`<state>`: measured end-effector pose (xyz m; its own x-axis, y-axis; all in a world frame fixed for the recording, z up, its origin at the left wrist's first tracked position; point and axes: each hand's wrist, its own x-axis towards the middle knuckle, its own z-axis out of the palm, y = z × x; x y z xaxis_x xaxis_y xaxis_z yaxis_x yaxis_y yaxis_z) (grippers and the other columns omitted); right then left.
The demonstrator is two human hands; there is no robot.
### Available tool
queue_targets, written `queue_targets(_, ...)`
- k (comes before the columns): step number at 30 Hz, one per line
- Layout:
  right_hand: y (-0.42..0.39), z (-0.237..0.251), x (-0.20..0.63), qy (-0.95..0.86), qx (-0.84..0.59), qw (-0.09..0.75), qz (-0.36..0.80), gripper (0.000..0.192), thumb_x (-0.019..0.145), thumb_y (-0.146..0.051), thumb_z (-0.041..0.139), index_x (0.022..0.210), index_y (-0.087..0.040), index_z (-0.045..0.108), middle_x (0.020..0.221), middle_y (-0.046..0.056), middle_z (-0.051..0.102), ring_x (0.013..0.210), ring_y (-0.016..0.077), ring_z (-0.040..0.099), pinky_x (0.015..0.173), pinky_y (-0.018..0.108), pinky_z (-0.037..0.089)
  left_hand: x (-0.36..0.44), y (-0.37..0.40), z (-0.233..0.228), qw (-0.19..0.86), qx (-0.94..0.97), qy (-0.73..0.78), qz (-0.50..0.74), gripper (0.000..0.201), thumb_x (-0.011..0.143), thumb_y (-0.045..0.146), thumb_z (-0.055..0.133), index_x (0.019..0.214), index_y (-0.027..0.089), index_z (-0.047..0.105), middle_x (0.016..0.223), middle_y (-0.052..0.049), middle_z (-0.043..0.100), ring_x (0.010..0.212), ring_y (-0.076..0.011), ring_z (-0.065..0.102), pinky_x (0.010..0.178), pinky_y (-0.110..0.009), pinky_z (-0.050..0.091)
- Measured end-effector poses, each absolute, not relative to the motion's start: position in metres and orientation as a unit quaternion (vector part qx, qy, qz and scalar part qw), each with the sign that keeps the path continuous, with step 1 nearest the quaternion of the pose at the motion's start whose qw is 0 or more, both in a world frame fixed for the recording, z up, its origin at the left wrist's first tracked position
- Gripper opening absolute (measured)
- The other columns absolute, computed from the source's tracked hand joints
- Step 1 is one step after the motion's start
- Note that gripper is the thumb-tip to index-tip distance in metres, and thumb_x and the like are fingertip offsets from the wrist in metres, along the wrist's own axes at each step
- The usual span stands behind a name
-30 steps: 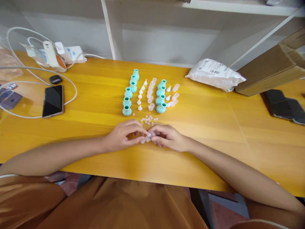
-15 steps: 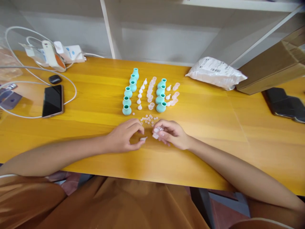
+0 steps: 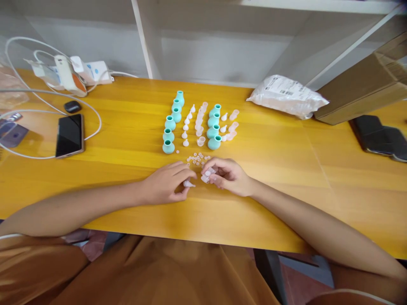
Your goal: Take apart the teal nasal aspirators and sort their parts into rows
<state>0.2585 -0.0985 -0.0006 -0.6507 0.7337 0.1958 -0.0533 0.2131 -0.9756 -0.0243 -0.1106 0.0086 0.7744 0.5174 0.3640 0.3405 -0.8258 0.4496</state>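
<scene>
My left hand (image 3: 167,183) is curled above the table, thumb and fingers round a small white pointed nozzle (image 3: 188,184) whose tip faces right. Close by on the right, my right hand (image 3: 231,177) grips small clear plastic pieces (image 3: 208,173) at its fingertips; their exact kind is hard to make out. Just beyond both hands lie several small translucent rings (image 3: 198,157). Farther back stand two rows of turquoise bulbs (image 3: 168,147) with open necks, flanking a row of white nozzles (image 3: 185,135) and a row of clear cups (image 3: 200,141).
On the left are a phone (image 3: 70,134), a black earbud case (image 3: 72,106), cables and a charger (image 3: 68,76). A white plastic parcel (image 3: 288,95), a cardboard box (image 3: 362,84) and black phone-like objects (image 3: 377,135) are at the right. A shelf panel backs the table.
My left fingers have closed in round the white nozzle, which sits higher and slightly left. My right hand has shifted a little, still gripping the clear pieces.
</scene>
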Motion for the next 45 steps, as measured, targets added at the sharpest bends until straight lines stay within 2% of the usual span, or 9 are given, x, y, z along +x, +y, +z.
queue_targets(8,-0.098,-0.001,0.257,-0.695,-0.254,0.333,0.584,0.029,0.111,-0.048,0.071,0.111,-0.020,0.066,0.080,-0.001,0.069,0.059,0.0091,0.055,0.055,0.022,0.047,-0.025,-0.111,0.010,0.143,0.926,0.191,0.293,0.067,0.103,0.015,0.062,0.168,0.025,0.047,0.100,-0.004,0.071,0.086,-0.0204,0.064,0.082,-0.032,0.055)
queue_targets(18,-0.098,-0.002,0.258,-0.708,-0.252,0.331,0.571,0.025,0.112,-0.044,0.070,0.112,-0.019,0.067,0.082,0.000,0.071,0.061,0.0095,0.056,0.055,0.022,0.046,-0.024,-0.111,0.010,0.166,0.923,0.182,0.294,0.073,0.102,0.013,0.064,0.171,0.024,0.044,0.100,-0.004,0.073,0.085,-0.0207,0.065,0.080,-0.033,0.056)
queue_targets(20,-0.098,-0.003,0.258,-0.707,-0.254,0.332,0.571,0.027,0.112,-0.046,0.070,0.112,-0.019,0.068,0.083,0.000,0.072,0.060,0.0092,0.056,0.055,0.021,0.046,-0.025,-0.112,0.011,0.204,0.905,0.198,0.318,0.066,0.100,0.013,0.067,0.164,0.022,0.052,0.104,-0.005,0.075,0.089,-0.0203,0.068,0.082,-0.032,0.058)
queue_targets(23,-0.099,-0.003,0.259,-0.706,-0.254,0.335,0.570,0.027,0.112,-0.046,0.071,0.112,-0.019,0.070,0.085,0.001,0.073,0.060,0.0088,0.056,0.055,0.021,0.046,-0.026,-0.109,0.014,0.261,0.871,0.221,0.353,0.036,0.099,0.011,0.070,0.134,0.023,0.074,0.108,-0.006,0.075,0.093,-0.0175,0.072,0.085,-0.030,0.059)
queue_targets(25,-0.099,-0.002,0.258,-0.703,-0.254,0.338,0.572,0.028,0.112,-0.046,0.071,0.112,-0.019,0.070,0.085,0.001,0.074,0.060,0.0085,0.056,0.055,0.021,0.046,-0.027,-0.106,0.014,0.293,0.852,0.232,0.368,0.024,0.098,0.010,0.072,0.117,0.023,0.079,0.105,-0.005,0.074,0.091,-0.0160,0.072,0.084,-0.029,0.059)
queue_targets(28,-0.099,-0.001,0.258,-0.696,-0.257,0.340,0.577,0.030,0.112,-0.048,0.071,0.113,-0.018,0.070,0.086,0.002,0.074,0.060,0.0086,0.055,0.055,0.021,0.046,-0.026,-0.101,0.012,0.349,0.818,0.244,0.386,0.017,0.098,0.011,0.075,0.111,0.022,0.079,0.102,-0.005,0.075,0.090,-0.0164,0.072,0.083,-0.030,0.060)
queue_targets(36,-0.099,0.000,0.257,-0.686,-0.259,0.339,0.589,0.029,0.111,-0.047,0.073,0.116,-0.018,0.071,0.085,0.001,0.071,0.058,0.0079,0.054,0.053,0.021,0.044,-0.022,-0.102,0.006,0.481,0.740,0.236,0.406,0.009,0.099,0.018,0.082,0.102,0.021,0.074,0.109,-0.008,0.077,0.101,-0.0178,0.076,0.090,-0.031,0.064)
queue_targets(41,-0.100,-0.005,0.256,-0.667,-0.247,0.357,0.606,0.025,0.110,-0.041,0.076,0.120,-0.019,0.072,0.086,0.000,0.069,0.058,0.0074,0.054,0.053,0.021,0.044,-0.022,-0.102,0.009,0.599,0.653,0.268,0.378,0.017,0.097,0.025,0.088,0.096,0.018,0.073,0.108,-0.009,0.082,0.102,-0.0172,0.079,0.097,-0.033,0.064)
queue_targets(45,-0.102,-0.011,0.255,-0.655,-0.239,0.373,0.612,0.024,0.108,-0.035,0.078,0.126,-0.020,0.071,0.094,0.004,0.076,0.067,0.0104,0.064,0.058,0.022,0.049,-0.022,-0.102,0.006,0.631,0.622,0.281,0.369,0.020,0.096,0.028,0.090,0.096,0.017,0.073,0.111,-0.010,0.083,0.104,-0.0174,0.079,0.098,-0.033,0.064)
